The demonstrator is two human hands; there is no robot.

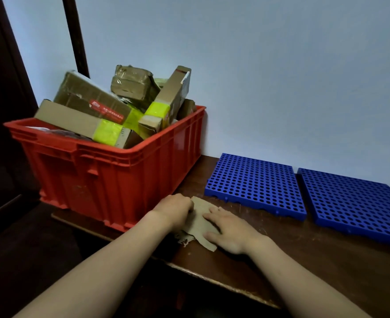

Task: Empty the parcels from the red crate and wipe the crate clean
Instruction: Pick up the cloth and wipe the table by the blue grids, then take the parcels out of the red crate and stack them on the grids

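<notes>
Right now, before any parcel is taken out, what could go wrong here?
1. The parcels are heaped above the rim of the red crate, and several are tilted. Lifting one may tip others out.
2. The crate seems to stand close to the left end of the table, so a hard tug might slide it off.

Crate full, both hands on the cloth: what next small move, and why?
Likely let go of the cloth and reach the left hand to a top parcel: the red crate is heaped full, so wiping cannot begin yet.
</notes>
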